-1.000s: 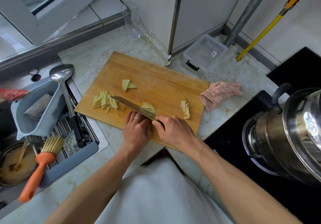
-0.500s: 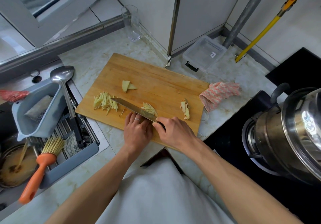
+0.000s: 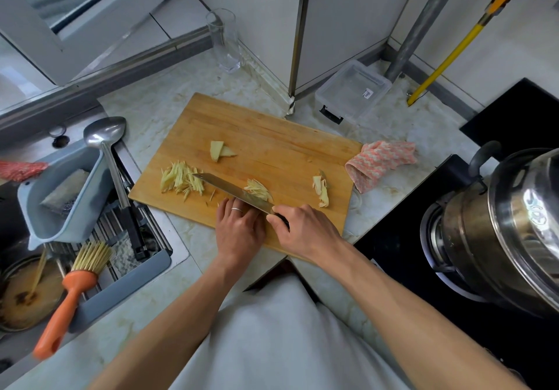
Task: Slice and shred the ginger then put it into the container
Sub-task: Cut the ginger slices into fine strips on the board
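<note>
The right hand (image 3: 305,232) is gripping the dark handle of a long steel-bladed kitchen knife (image 3: 234,192), its fingers curled round that handle, while the blade is lying slantwise across the rectangular wooden cutting board (image 3: 272,135) with its tip pointing toward ten o'clock. The left hand (image 3: 239,226) is resting at the board's six o'clock edge with its fingers bent against the near side of the blade; whether they are pinning any ginger there I cannot tell. A small fan of pale yellow ginger shreds (image 3: 258,190) is sitting just beyond the blade, a larger heap of cut ginger strips (image 3: 181,179) is lying at the knife tip, toward nine o'clock, and two unshredded ginger slices (image 3: 220,151) are waiting at twelve o'clock. The clear lidded plastic container (image 3: 352,91) is standing off the board toward one o'clock. To shred well, the knuckles should probably be guiding the flat of the blade, fingertips tucked back, with thin, even strokes.
</note>
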The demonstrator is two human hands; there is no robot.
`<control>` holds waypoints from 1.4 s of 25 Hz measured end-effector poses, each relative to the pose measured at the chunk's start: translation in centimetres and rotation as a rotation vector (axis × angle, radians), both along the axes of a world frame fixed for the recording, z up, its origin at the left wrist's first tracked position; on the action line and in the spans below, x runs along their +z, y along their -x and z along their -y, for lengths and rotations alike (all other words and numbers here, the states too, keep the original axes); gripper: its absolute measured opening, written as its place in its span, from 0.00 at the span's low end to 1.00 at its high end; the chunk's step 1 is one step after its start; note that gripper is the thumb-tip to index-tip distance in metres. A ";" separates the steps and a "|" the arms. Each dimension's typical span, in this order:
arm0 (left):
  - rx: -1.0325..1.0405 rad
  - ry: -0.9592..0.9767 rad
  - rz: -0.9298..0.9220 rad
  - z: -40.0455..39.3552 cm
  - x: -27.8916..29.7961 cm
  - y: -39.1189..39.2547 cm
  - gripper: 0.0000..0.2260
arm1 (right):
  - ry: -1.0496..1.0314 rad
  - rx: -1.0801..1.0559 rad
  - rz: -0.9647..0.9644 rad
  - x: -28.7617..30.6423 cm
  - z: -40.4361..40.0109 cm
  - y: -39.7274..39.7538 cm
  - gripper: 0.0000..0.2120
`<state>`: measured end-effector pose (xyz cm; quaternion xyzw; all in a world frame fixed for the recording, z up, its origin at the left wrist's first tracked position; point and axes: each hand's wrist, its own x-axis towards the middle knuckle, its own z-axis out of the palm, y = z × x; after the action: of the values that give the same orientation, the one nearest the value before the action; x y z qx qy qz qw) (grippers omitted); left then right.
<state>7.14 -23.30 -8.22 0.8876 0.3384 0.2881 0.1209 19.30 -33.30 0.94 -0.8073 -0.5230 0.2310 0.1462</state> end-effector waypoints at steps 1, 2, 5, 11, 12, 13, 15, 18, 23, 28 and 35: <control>-0.004 -0.003 0.000 0.0 0.0 0.0 0.12 | -0.004 -0.002 -0.002 0.0 0.1 0.0 0.18; -0.004 -0.007 0.000 0.1 -0.1 0.0 0.12 | -0.010 -0.004 -0.003 0.1 0.2 0.0 0.18; 0.010 -0.017 0.004 0.0 -0.2 -0.1 0.11 | -0.007 -0.009 0.001 0.3 0.8 -0.1 0.18; 0.019 -0.025 0.018 0.0 -0.3 0.0 0.11 | -0.001 0.008 0.013 0.2 0.3 0.2 0.19; 0.020 -0.022 0.012 0.0 -0.2 0.0 0.12 | -0.005 0.009 0.014 0.2 0.2 0.2 0.19; 0.021 -0.021 0.011 0.2 -0.2 -0.1 0.12 | -0.009 0.008 0.015 0.2 0.4 0.2 0.19; 0.029 -0.019 0.018 0.1 -0.2 -0.2 0.11 | -0.015 0.007 0.014 0.2 0.6 0.0 0.18; 0.032 -0.021 0.027 0.1 -0.2 -0.1 0.11 | -0.007 0.004 0.008 0.3 1.0 -0.1 0.19; 0.026 -0.001 0.037 0.1 0.0 -0.3 0.12 | -0.012 -0.007 0.004 0.0 0.2 0.0 0.18; 0.031 -0.002 -0.020 0.3 0.0 0.1 0.13 | -0.037 -0.026 -0.029 -0.3 0.0 0.0 0.17; 0.026 -0.005 -0.071 0.3 -0.3 0.1 0.14 | -0.035 -0.018 -0.034 0.1 0.5 -0.1 0.17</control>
<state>7.01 -23.59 -8.48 0.8931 0.3534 0.2587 0.1026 19.43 -33.83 1.00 -0.8052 -0.5173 0.2339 0.1712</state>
